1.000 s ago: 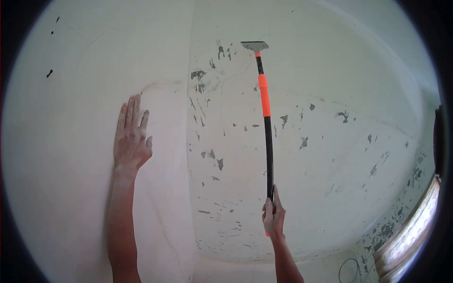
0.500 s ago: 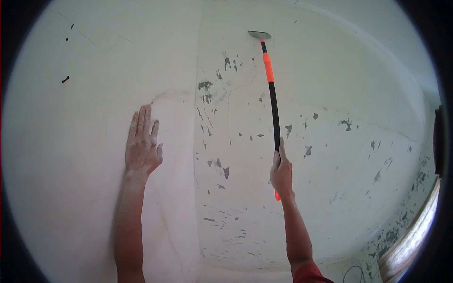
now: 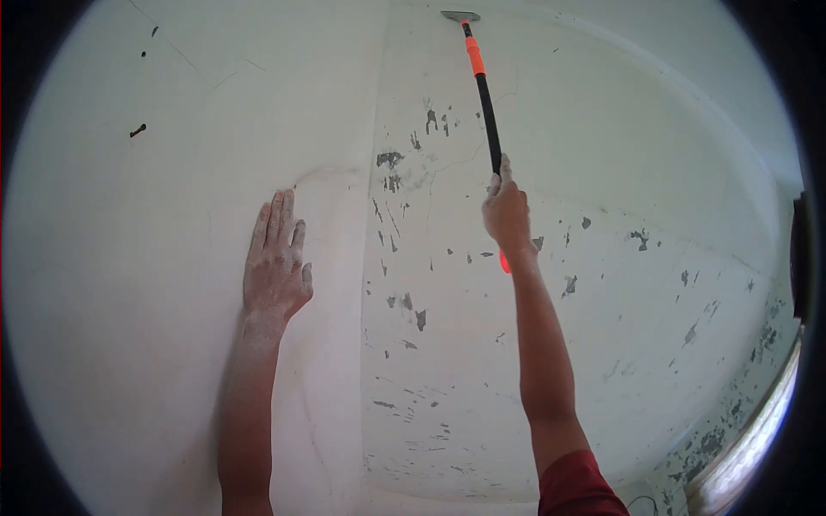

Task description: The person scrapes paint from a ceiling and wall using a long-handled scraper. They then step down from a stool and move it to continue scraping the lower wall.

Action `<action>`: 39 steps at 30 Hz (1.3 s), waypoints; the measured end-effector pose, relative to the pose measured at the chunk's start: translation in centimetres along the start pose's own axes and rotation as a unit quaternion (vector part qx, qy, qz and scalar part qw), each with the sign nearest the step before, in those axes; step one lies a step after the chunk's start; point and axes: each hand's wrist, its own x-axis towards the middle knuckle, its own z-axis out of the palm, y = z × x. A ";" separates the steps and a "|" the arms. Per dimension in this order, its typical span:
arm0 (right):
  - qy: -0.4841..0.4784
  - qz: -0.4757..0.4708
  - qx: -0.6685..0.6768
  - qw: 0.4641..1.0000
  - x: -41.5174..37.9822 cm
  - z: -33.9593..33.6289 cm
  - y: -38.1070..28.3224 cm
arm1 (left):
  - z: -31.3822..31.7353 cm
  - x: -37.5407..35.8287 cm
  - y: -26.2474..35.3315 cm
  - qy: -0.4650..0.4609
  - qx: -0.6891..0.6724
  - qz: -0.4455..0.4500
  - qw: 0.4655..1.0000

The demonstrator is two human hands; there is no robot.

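My right hand (image 3: 508,213) is wrapped round the lower handle of a long scraper (image 3: 489,120), its index finger laid along the black shaft. The scraper has an orange collar near the top and an orange butt end below my hand. Its wide flat blade (image 3: 460,16) is at the upper part of the right wall (image 3: 619,155); whether it touches is hard to tell. My left hand (image 3: 278,258), dusted white, lies flat on the left wall (image 3: 129,301) with its fingers stretched upward.
The two walls meet in a vertical corner (image 3: 368,258). Grey chipped patches (image 3: 390,160) and thin cracks mark the right wall. A dark hole (image 3: 138,131) shows on the left wall. At the far right are a bright window (image 3: 757,430) and a dark edge (image 3: 801,254).
My right hand has pushed the scraper upward, its blade now higher and slightly further left. The view has shifted a little; my left hand stays flat on the wall.
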 end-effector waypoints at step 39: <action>-0.035 -0.010 -0.028 0.999 0.0 6.0 -8.7 | 0.7 -0.1 -0.3 0.002 0.022 0.012 1.000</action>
